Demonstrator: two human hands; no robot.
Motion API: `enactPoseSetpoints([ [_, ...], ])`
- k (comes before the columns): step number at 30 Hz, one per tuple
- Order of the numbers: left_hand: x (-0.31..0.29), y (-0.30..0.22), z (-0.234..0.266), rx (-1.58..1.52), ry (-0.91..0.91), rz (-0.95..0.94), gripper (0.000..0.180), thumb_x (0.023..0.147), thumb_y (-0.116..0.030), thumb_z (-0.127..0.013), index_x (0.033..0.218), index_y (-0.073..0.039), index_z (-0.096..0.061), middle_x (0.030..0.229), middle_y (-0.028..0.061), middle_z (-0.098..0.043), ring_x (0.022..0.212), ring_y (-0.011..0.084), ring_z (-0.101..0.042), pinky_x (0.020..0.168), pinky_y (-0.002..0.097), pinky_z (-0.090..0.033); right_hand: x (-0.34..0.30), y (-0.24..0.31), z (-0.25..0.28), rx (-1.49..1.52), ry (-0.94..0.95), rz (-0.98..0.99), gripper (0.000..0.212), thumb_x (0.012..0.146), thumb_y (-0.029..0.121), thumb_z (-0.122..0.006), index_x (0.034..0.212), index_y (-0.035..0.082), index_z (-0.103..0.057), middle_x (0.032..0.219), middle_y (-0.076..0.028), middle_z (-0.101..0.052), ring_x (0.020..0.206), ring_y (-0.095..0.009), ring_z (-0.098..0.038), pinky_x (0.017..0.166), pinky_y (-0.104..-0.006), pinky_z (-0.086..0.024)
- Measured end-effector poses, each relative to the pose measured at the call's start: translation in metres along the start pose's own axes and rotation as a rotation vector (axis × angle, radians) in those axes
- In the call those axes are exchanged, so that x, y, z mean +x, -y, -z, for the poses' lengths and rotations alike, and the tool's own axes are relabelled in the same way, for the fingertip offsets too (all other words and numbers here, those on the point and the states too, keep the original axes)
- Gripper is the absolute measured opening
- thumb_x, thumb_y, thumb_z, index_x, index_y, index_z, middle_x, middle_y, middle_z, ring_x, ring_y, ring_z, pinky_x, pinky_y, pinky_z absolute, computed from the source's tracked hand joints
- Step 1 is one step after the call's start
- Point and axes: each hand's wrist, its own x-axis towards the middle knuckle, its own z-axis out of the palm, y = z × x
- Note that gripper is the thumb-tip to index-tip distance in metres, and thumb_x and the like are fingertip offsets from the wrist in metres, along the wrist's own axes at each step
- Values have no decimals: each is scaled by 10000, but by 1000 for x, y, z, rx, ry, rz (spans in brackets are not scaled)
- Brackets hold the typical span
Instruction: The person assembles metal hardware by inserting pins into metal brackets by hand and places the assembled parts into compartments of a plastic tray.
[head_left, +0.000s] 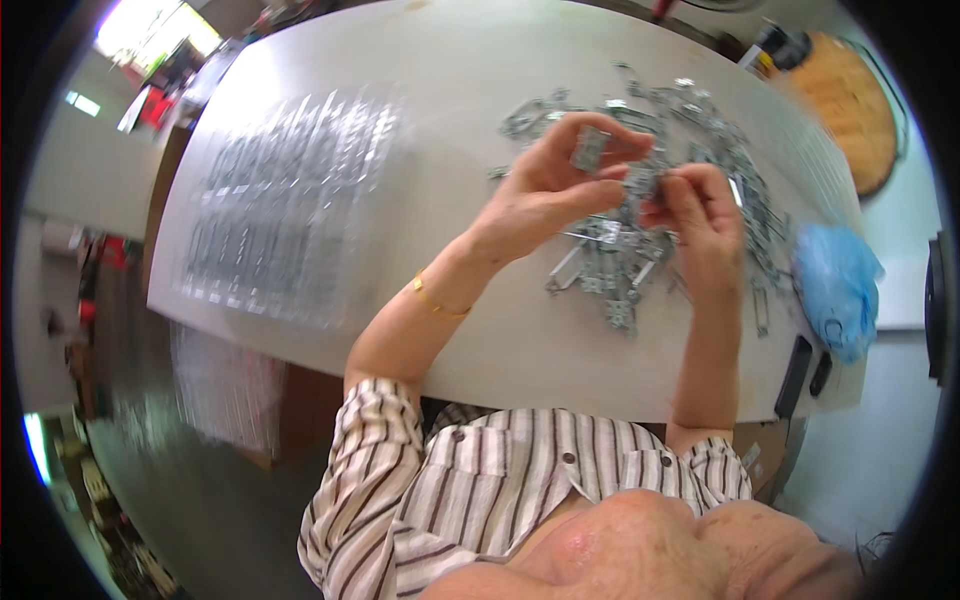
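Both my hands are raised over a loose pile of small grey metal hardware pieces (610, 285), some flat and plate-like, others long narrow loops. In the curled fingers of my left hand (545, 190) sits a small flat grey metal piece (590, 148); its thumb points toward the other hand. A short gap to the right, my right hand (705, 225) is closed in a pinch, thumb against fingers. Whatever it grips is mostly hidden by the fingertips and blends with the pile behind.
Clear plastic trays (290, 190) holding rows of metal pieces lie at the left of the white table (450, 340). A blue plastic bag (838, 290) and a dark narrow object (793, 377) are at the right edge. A round wooden stool (840, 110) stands beyond the far right corner.
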Motion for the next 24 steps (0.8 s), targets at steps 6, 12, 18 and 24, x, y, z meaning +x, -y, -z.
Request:
enactPoseSetpoints([
  [6,3,-1,6,-62,-31,162,321,1007,-223,-633,1227,0,-561,1201,139,-671,1104,199,-664,976,338,-537,-3,6,6,-344,-19,318,80,1015,91,-614,1053,22,-597,1022,-69,-642,778,-115,-645,729,-249,-543],
  [12,3,-6,2,81,5,338,391,1046,-377,-544,982,-6,-651,894,104,-713,761,192,-714,715,314,-582,-9,9,9,-433,93,347,61,1009,49,-608,1061,21,-588,1095,-91,-626,799,-106,-630,752,-241,-530],
  [18,-1,-16,7,43,-94,399,324,1056,-280,-521,976,6,-651,931,161,-738,613,136,-634,511,258,-489,-3,6,-4,-402,-71,364,43,986,50,-645,1011,32,-615,941,-26,-654,780,-52,-599,707,-213,-496],
  [24,5,-9,4,37,-100,343,298,1072,-244,-495,1005,0,-653,953,188,-739,609,107,-594,483,222,-436,-9,15,-2,-446,-121,238,47,988,83,-648,976,55,-612,756,12,-640,666,-51,-611,595,-208,-483],
])
